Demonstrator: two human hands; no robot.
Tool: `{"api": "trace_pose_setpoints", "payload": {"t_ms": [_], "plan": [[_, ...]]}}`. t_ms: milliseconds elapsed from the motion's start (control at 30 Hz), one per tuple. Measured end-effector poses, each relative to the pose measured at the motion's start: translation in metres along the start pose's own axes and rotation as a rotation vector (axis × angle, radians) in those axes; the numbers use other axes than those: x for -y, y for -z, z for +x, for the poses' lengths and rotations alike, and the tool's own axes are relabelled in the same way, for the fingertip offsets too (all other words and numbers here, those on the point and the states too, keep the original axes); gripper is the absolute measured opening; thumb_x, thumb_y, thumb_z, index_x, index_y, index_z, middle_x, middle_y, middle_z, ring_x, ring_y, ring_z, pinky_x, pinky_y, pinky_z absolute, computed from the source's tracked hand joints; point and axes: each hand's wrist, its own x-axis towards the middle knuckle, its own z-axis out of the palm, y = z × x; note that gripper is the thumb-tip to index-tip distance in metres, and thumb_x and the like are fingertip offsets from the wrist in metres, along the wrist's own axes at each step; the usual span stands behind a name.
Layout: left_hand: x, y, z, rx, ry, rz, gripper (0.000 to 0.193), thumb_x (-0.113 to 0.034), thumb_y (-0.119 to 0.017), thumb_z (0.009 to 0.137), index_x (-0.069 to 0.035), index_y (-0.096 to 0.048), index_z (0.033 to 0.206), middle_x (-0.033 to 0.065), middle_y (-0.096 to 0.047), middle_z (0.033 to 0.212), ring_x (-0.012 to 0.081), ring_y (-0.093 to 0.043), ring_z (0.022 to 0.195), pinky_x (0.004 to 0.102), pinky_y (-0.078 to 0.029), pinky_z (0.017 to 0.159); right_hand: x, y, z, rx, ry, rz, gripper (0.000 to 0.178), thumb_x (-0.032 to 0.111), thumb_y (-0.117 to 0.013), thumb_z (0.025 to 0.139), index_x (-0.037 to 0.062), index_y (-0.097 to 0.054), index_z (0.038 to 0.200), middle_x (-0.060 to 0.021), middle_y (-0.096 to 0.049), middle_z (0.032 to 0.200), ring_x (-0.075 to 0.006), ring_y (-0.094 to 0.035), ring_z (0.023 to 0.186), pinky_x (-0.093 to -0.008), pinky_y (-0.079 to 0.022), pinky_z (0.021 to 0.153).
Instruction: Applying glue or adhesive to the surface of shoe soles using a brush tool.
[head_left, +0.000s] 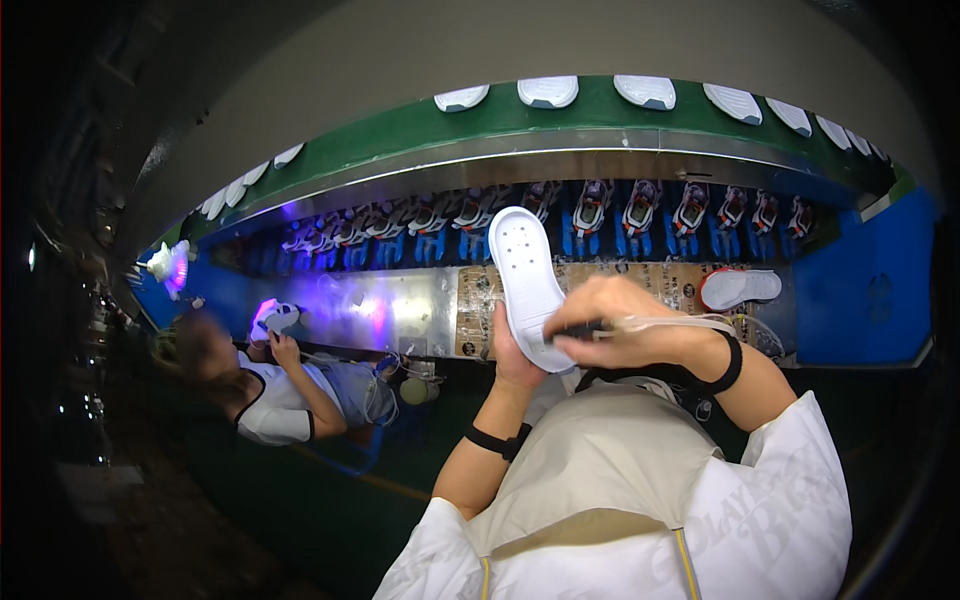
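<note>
A white shoe sole [523, 268] with small dots at its far end is held up over the near edge of the bench. My left hand [513, 350] is closed around the sole's lower left side. In my right hand [615, 320] is a small dark tool [583, 330], pressed to or just over the sole's near end. Motion blur and my fingers hide its exact kind. A pale tube [670, 322] runs back from that hand along my wrist.
Another sole [742, 288] lies on the cardboard-covered bench [600, 275] at right. Beyond, shoe uppers [592, 205] stand in a row on blue holders. White soles [548, 92] line the green upper belt [400, 130]. A co-worker [290, 395] sits at left, holding a shoe part.
</note>
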Motion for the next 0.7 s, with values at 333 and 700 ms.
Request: {"api": "trace_pose_setpoints", "payload": {"t_ms": [333, 700], "plan": [[0.000, 0.009, -0.009, -0.023, 0.023, -0.253, 0.068, -0.058, -0.033, 0.102, -0.011, -0.051, 0.148, 0.0119, -0.062, 0.140, 0.0347, -0.066, 0.121, 0.0551, -0.057, 0.097, -0.043, -0.031, 0.032, -0.548, 0.367, -0.323, 0.031, 0.007, -0.080, 0.084, 0.0022, -0.075, 0.114, -0.0114, -0.071, 0.085, -0.0260, -0.063, 0.082, -0.0371, -0.048, 0.074], [-0.011, 0.003, -0.017, 0.123, -0.036, -0.138, 0.064, -0.052, -0.035, 0.102, -0.010, -0.051, 0.148, 0.0138, -0.061, 0.141, 0.0298, -0.061, 0.129, 0.0469, -0.052, 0.110, -0.035, -0.038, 0.023, -0.177, 0.417, -0.009, 0.033, 0.011, -0.079, 0.085, 0.0096, -0.076, 0.118, -0.0065, -0.071, 0.095, -0.0252, -0.062, 0.085, -0.0388, -0.043, 0.079]]}}
